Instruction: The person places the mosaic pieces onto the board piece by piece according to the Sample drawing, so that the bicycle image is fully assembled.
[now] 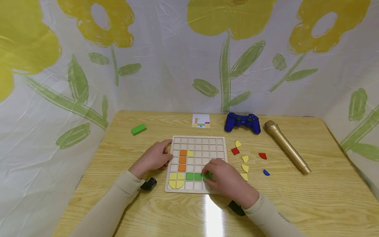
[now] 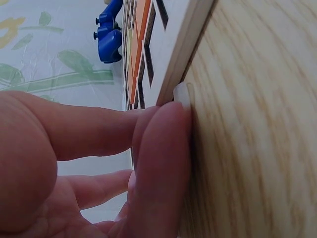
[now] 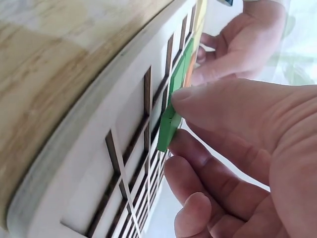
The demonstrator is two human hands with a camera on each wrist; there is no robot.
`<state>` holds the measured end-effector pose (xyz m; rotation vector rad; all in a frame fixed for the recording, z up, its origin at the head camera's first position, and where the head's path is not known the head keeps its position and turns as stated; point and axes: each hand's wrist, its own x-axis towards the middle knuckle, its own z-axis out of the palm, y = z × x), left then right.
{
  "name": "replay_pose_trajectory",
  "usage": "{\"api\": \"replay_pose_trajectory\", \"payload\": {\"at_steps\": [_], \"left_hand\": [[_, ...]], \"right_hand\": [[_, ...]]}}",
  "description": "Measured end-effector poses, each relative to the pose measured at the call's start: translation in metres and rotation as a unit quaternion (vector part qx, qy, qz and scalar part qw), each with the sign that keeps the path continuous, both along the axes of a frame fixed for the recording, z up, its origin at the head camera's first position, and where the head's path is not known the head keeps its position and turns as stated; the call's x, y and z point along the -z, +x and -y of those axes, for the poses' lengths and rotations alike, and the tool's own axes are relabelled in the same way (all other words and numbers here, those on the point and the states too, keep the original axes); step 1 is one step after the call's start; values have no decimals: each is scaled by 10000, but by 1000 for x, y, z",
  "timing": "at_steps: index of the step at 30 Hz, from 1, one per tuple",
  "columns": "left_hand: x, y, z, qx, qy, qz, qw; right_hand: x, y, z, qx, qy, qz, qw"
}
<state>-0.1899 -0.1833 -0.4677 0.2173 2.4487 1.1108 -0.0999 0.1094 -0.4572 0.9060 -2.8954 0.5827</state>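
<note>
Green tile (image 3: 168, 131), one: pinched by the right hand (image 1: 225, 177), thumb against fingers, at the right end of the green row (image 1: 193, 176) on the wooden board (image 1: 198, 153); seating unclear to me. Looked light, stiff, smooth, probably slippery; best taken by opposite edges. Left hand (image 1: 154, 156): gripping nothing, touching the board's left edge.

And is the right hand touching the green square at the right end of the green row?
Touching. The right wrist view shows the right hand with its thumb against the green square.
</note>
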Motion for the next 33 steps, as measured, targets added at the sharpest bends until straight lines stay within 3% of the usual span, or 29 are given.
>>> {"api": "replay_pose_trajectory", "payload": {"at_steps": [33], "left_hand": [[1,-2,0,17,-122,-12,9999]], "right_hand": [[6,0,0,-3,115,2,9999]]}}
